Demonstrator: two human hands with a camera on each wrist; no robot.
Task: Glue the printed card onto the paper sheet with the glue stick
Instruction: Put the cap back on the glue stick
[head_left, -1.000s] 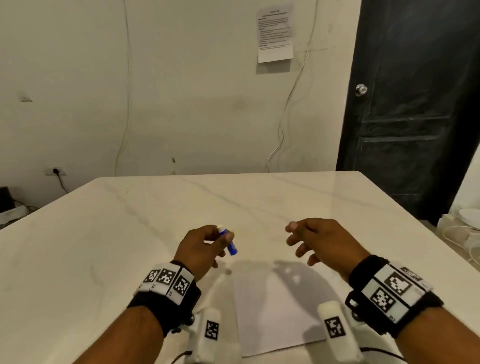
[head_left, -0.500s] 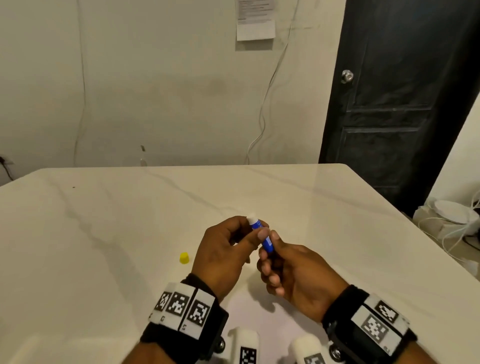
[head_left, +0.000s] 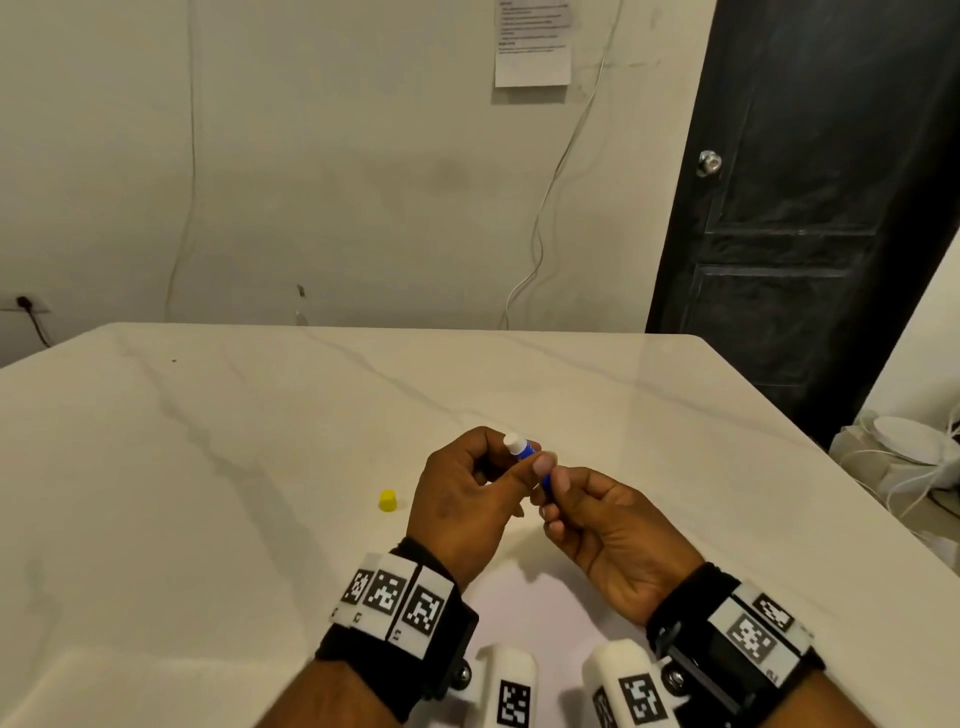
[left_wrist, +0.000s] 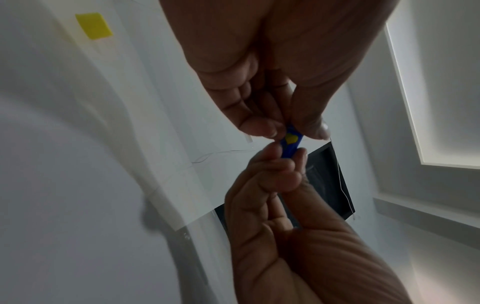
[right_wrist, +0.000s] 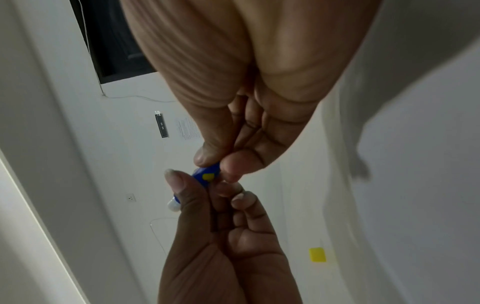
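While the small yellow plastic cap (head_left: 387, 501) sits on the white marble worktop (head_left: 208, 467), the left hand (head_left: 462, 512) and right hand (head_left: 608, 535) both pinch the little blue glue stick (head_left: 525, 453).

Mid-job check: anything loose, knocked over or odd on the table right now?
Only the yellow cap: it sits loose on the table, left of the left hand. That fits, as both hands, the right hand included, hold the uncapped glue stick. No printed card in view.
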